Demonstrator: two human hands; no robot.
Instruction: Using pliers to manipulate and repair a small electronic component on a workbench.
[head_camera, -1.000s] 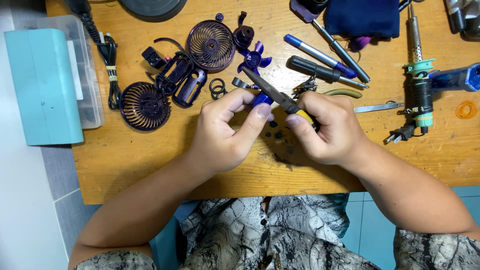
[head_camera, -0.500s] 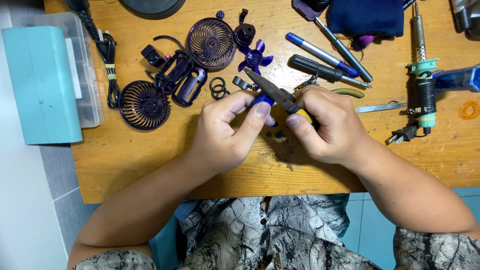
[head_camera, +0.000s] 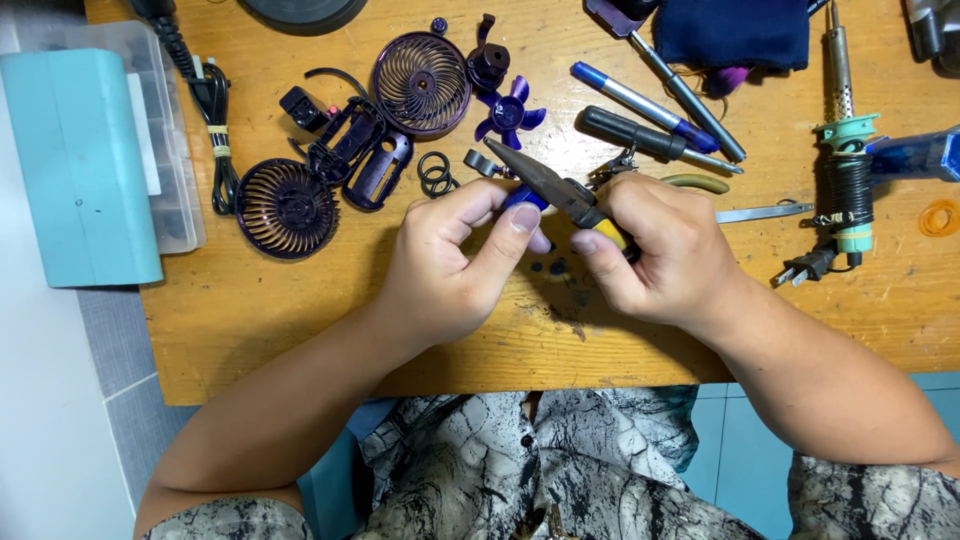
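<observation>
My left hand (head_camera: 450, 265) pinches a small blue part (head_camera: 522, 197) between thumb and fingers over the wooden table (head_camera: 300, 330). My right hand (head_camera: 655, 245) grips long-nose pliers (head_camera: 545, 178) with yellow handles; the dark jaws point up and left, past the blue part. Behind the hands lie pieces of a taken-apart purple fan: a round grille (head_camera: 421, 83), a second grille (head_camera: 286, 208), a propeller blade (head_camera: 508, 114), housing shells (head_camera: 362, 160) and black rings (head_camera: 436, 176). What the pliers' jaws hold, if anything, cannot be made out.
A teal and clear plastic box (head_camera: 90, 160) stands at the left edge beside a black power cord (head_camera: 213, 110). Pens and a screwdriver (head_camera: 650, 105) lie at the back. A soldering iron (head_camera: 845, 150) with a plug sits at the right, near an orange rubber band (head_camera: 938, 217).
My hands stay almost in place; the fingers of both have shifted slightly around the blue part and the pliers.
</observation>
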